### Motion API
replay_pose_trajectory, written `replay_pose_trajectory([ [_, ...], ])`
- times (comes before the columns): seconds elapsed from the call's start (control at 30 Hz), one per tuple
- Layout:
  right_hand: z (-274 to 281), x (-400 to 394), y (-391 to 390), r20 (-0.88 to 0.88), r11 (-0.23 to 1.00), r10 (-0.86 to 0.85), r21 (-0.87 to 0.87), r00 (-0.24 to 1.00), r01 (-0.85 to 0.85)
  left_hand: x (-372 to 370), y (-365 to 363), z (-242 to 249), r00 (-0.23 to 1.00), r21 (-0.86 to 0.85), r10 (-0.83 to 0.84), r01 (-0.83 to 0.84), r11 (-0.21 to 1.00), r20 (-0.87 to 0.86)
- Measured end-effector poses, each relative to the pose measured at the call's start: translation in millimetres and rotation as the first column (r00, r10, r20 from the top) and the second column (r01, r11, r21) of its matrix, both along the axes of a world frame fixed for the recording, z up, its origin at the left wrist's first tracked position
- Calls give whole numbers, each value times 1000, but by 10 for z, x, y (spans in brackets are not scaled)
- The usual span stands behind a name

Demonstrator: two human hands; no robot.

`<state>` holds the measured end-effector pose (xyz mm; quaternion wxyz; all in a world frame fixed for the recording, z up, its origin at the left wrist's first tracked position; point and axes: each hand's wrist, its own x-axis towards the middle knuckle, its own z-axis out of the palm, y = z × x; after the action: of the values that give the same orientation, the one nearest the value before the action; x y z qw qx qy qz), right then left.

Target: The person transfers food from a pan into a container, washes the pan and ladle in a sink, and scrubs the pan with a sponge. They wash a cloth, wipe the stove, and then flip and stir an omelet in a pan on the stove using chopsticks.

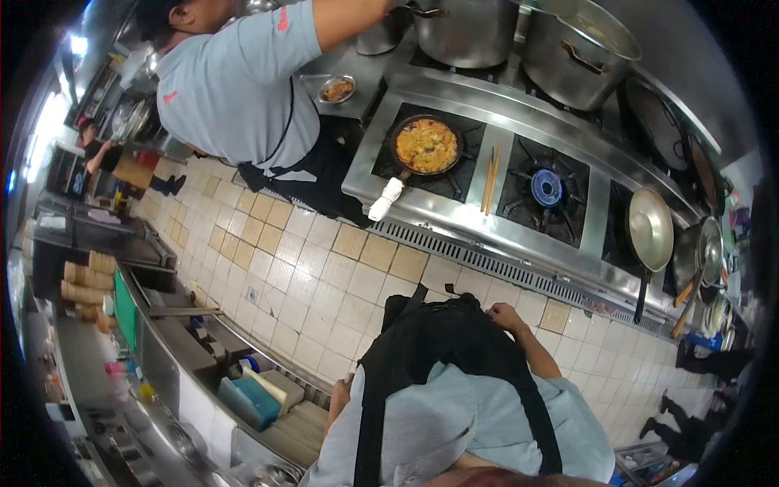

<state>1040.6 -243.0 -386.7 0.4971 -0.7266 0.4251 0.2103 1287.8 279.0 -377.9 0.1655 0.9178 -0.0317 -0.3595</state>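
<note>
Beside the black apron (pixel 454 329) my right hand (pixel 505 316) hangs with its fingers curled; whatever may be in them is hidden. On my other side, close to my shirt, only a small part of my left hand (pixel 342 390) shows, its fingers mostly out of sight. Neither hand touches the stove. A frying pan (pixel 426 144) with a chunky orange-yellow food sits on the left burner, its handle wrapped in white cloth (pixel 386 200). Long wooden chopsticks (pixel 490 180) lie on the steel strip right of it. A blue flame (pixel 547 187) burns on the middle burner.
A co-worker (pixel 235 89) stands at the stove's left end, arm raised toward large pots (pixel 466 32). A small bowl of food (pixel 337 89) is nearby. An uncovered pan (pixel 651 230) rests at right, its handle jutting over the edge. Behind are counters and teal containers (pixel 251 398).
</note>
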Motion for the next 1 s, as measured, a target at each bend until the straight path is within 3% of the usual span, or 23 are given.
replay_pose_trajectory([
  [0.07, -105, 22, -35, 168, 993, 97, -82, 981, -84, -195, 42, 75, 997, -41, 69, -69, 997, -18],
  [0.2, -193, 108, -137, 195, 979, 197, -92, 961, -182, -534, 64, 239, 979, -120, 196, -201, 972, -53],
  [0.37, -137, 263, -176, 176, 979, 204, -45, 963, -199, -851, 92, 314, 943, -196, 322, -332, 923, -83],
  [0.47, -85, 302, -165, 97, 989, 147, 14, 984, -149, -855, 60, 146, 962, 77, 273, -271, 959, -8],
  [0.57, -41, 282, -124, 193, 986, 165, -18, 967, -164, -838, 139, -82, 957, 33, 289, -289, 957, -13],
  [0.67, -56, 265, -122, 174, 977, 213, -30, 961, -211, -870, 292, -248, 949, -22, 315, -315, 949, -24],
  [0.77, -85, 218, -93, 147, 983, 185, -20, 972, -184, -708, -68, 418, 948, 15, 295, -296, 955, -119],
  [0.87, -137, 174, -92, 172, 973, 231, -46, 958, -227, -745, -80, 458, 948, 5, 306, -307, 952, -88],
  [1.0, -148, 153, -89, 152, 974, 226, -29, 962, -225, -830, 241, -82, 895, -82, 416, -432, 898, -161],
])
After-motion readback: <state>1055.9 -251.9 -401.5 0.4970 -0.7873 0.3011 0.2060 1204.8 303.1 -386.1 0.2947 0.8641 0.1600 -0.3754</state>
